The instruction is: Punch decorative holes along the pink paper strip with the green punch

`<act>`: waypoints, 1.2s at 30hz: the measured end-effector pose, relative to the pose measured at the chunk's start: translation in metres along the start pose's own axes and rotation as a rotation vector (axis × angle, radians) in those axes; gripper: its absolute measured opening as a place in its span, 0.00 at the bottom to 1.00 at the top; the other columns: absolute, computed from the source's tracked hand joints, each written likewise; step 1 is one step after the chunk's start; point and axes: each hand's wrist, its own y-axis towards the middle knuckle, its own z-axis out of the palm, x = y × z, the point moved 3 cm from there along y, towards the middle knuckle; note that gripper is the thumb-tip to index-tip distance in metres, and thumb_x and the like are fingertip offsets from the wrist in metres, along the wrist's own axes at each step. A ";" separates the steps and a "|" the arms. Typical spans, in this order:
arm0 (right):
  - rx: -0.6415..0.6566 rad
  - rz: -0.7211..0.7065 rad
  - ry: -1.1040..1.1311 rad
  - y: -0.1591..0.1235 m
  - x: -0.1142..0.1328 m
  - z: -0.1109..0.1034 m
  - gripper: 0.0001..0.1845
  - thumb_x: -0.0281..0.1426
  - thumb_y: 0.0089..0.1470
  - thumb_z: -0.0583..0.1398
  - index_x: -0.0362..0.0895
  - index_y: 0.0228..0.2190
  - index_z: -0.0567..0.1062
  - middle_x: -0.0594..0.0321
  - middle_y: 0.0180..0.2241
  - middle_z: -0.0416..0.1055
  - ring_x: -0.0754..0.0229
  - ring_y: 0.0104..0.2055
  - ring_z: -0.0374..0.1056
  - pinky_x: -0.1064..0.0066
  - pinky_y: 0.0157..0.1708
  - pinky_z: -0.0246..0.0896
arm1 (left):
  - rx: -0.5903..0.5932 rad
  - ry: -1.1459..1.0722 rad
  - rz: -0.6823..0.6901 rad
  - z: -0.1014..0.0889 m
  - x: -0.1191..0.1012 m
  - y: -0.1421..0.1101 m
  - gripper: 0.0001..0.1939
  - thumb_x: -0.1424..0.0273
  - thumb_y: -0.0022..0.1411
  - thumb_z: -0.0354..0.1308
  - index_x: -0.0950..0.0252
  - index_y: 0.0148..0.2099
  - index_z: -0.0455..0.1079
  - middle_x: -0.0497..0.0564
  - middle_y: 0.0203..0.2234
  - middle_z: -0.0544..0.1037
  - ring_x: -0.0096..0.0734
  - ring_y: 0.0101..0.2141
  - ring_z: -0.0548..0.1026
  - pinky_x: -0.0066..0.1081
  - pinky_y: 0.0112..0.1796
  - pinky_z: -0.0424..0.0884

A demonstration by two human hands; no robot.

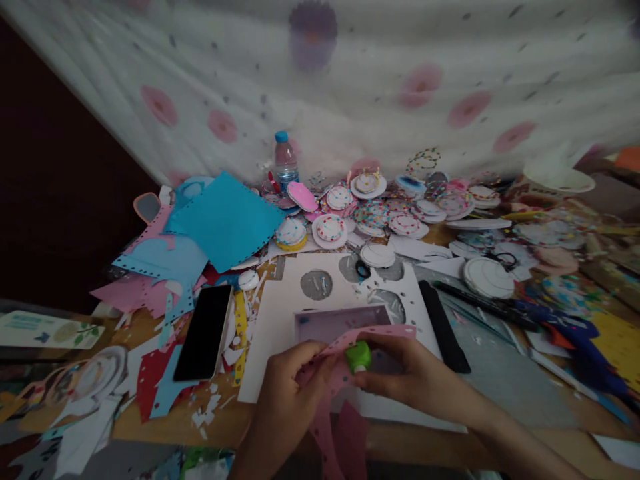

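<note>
My left hand (pixel 287 387) pinches a strip of pink paper (pixel 340 383) dotted with small holes. Its lower part hangs down past the table's front edge. Between the thumb and fingers of my right hand (pixel 420 373) is a small green hole punch (pixel 358 355), set at the paper's edge. Both hands are over a white sheet (pixel 275 333) with round and rectangular cutouts. Beneath the hands, a shallow purplish box (pixel 340 323) shows partly through the rectangular opening.
Left lie a black phone (pixel 204 332) and blue paper (pixel 227 220) with punched edges. Along the back are a water bottle (pixel 286 160) and several bead-trimmed paper discs (pixel 330 228). On the right, a black bar (pixel 443 327) and a blue glue gun (pixel 555 323) lie by a grey mat (pixel 505 380).
</note>
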 end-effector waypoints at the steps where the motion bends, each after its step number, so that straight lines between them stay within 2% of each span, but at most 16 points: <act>1: 0.011 0.000 0.002 0.000 0.001 0.000 0.20 0.38 0.51 0.64 0.46 0.45 0.74 0.58 0.46 0.73 0.53 0.49 0.68 0.61 0.51 0.63 | 0.003 0.006 0.002 0.000 0.000 0.000 0.14 0.63 0.63 0.52 0.66 0.28 0.70 0.46 0.22 0.71 0.27 0.26 0.67 0.24 0.27 0.59; 10: 0.135 -0.091 -0.076 0.000 0.022 -0.001 0.15 0.34 0.55 0.62 0.50 0.45 0.75 0.63 0.41 0.75 0.57 0.43 0.70 0.67 0.46 0.65 | 0.004 0.121 0.100 -0.001 0.000 -0.005 0.10 0.70 0.61 0.54 0.65 0.31 0.75 0.48 0.24 0.77 0.28 0.27 0.72 0.23 0.28 0.63; 15: 0.067 -0.066 -0.176 -0.002 0.015 0.000 0.18 0.36 0.54 0.62 0.48 0.47 0.74 0.61 0.44 0.74 0.56 0.45 0.70 0.68 0.44 0.66 | -0.010 0.101 0.104 -0.001 -0.003 -0.004 0.10 0.70 0.60 0.55 0.66 0.32 0.77 0.49 0.23 0.77 0.29 0.26 0.72 0.23 0.27 0.64; 18: 0.015 -0.048 -0.137 -0.003 0.007 0.001 0.19 0.38 0.53 0.62 0.47 0.47 0.73 0.60 0.44 0.74 0.55 0.45 0.70 0.66 0.44 0.67 | -0.035 0.062 0.098 -0.001 -0.005 -0.003 0.11 0.69 0.60 0.55 0.66 0.31 0.77 0.48 0.21 0.76 0.28 0.25 0.71 0.23 0.26 0.64; 24: 0.012 -0.017 -0.059 -0.003 0.000 0.003 0.18 0.37 0.52 0.63 0.47 0.45 0.74 0.60 0.43 0.75 0.55 0.45 0.71 0.64 0.46 0.68 | -0.056 0.030 0.101 -0.001 -0.007 -0.003 0.12 0.67 0.59 0.57 0.66 0.28 0.77 0.48 0.19 0.75 0.28 0.23 0.70 0.23 0.25 0.64; 27: -0.030 -0.054 -0.082 -0.004 0.002 0.003 0.18 0.40 0.52 0.63 0.47 0.44 0.75 0.59 0.41 0.75 0.53 0.44 0.70 0.62 0.44 0.68 | -0.047 0.030 0.091 -0.001 -0.006 -0.002 0.13 0.67 0.60 0.56 0.66 0.28 0.77 0.49 0.20 0.75 0.28 0.23 0.69 0.23 0.25 0.63; 32: -0.061 -0.110 -0.105 -0.007 0.005 0.008 0.16 0.40 0.57 0.57 0.45 0.44 0.74 0.55 0.43 0.74 0.50 0.46 0.70 0.58 0.47 0.67 | 0.000 0.061 0.077 0.002 -0.003 -0.002 0.14 0.68 0.61 0.54 0.67 0.28 0.75 0.48 0.20 0.74 0.28 0.24 0.68 0.23 0.26 0.61; 36: -0.173 -0.172 -0.206 -0.009 0.003 0.009 0.15 0.39 0.56 0.57 0.44 0.43 0.72 0.53 0.43 0.73 0.49 0.45 0.69 0.58 0.44 0.68 | 0.030 0.078 0.077 0.003 -0.001 -0.002 0.13 0.69 0.62 0.53 0.67 0.30 0.75 0.48 0.22 0.74 0.27 0.25 0.68 0.24 0.27 0.61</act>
